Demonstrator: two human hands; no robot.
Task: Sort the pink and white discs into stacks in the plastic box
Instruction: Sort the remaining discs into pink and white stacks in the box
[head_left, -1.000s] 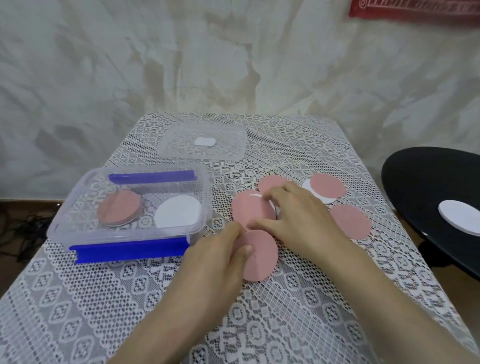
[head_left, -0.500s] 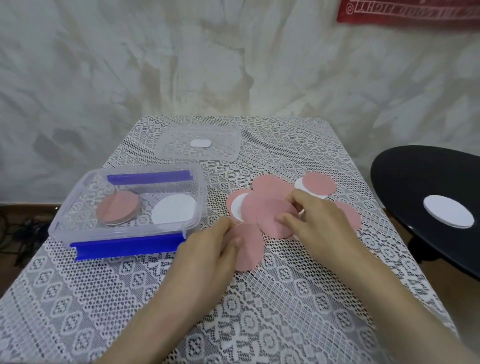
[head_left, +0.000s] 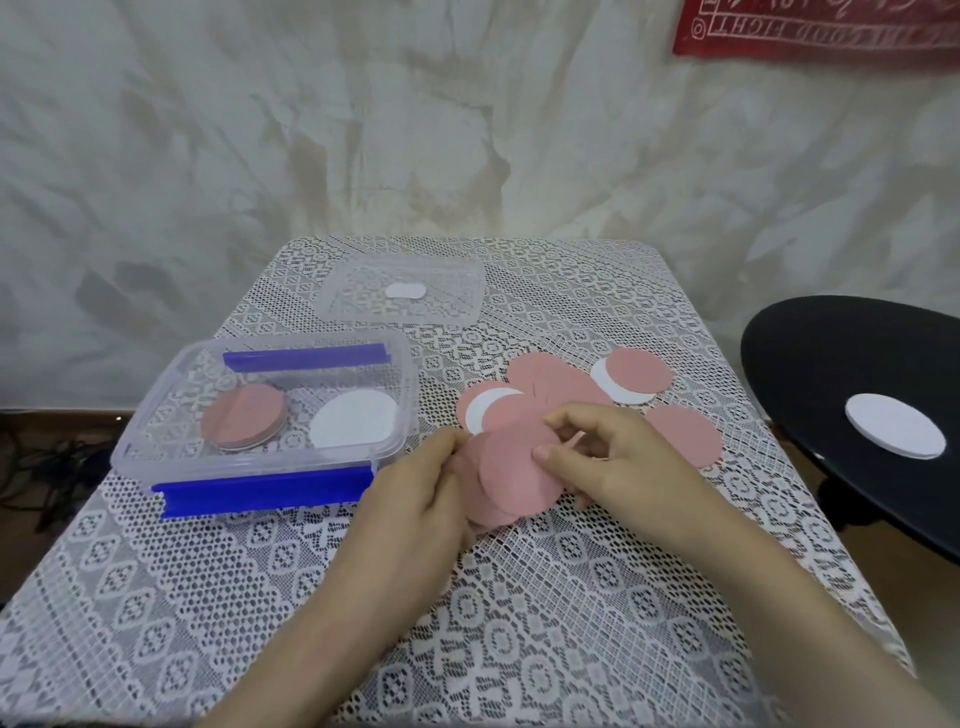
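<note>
From the head camera, the plastic box (head_left: 260, 415) holds a pink stack (head_left: 243, 415) and a white stack (head_left: 353, 420). Just right of the box, the left hand (head_left: 415, 488) and right hand (head_left: 613, 457) both pinch a pink disc (head_left: 519, 475) by its edges. More loose discs (head_left: 631, 379) lie beyond, right of the box.

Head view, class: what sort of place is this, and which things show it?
Probably a room in a home, not a workshop: a small table under a lace cloth, a worn plastered wall with a red banner, and a black round table beside it.
</note>
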